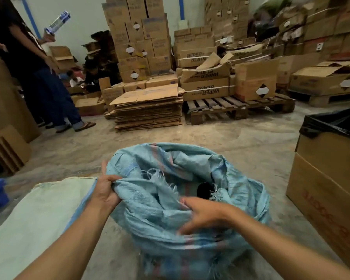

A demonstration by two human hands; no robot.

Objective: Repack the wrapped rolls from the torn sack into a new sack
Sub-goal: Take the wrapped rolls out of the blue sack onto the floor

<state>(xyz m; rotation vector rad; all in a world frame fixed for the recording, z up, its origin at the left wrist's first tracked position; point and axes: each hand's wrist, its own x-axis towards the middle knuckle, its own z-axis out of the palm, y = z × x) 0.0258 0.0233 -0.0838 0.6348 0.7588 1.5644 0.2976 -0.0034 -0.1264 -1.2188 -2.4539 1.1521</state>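
A torn light-blue woven sack [170, 178] stands on the concrete floor in front of me, its mouth crumpled and frayed, with a dark hole showing inside. My left hand [105, 190] grips a bunch of the sack's left rim. My right hand [202, 215] hovers blurred over the sack's near side, fingers spread and relaxed, holding nothing. A pale whitish-green sack [34, 219] lies flat on the floor to the left. No wrapped rolls show inside the blue sack.
A cardboard box lined with a black bag [331, 158] stands at the right. A stack of flattened cardboard [150, 108] and a wooden pallet [230, 108] with boxes lie ahead. A person [38, 67] stands at the left holding a wrapped roll [58, 22].
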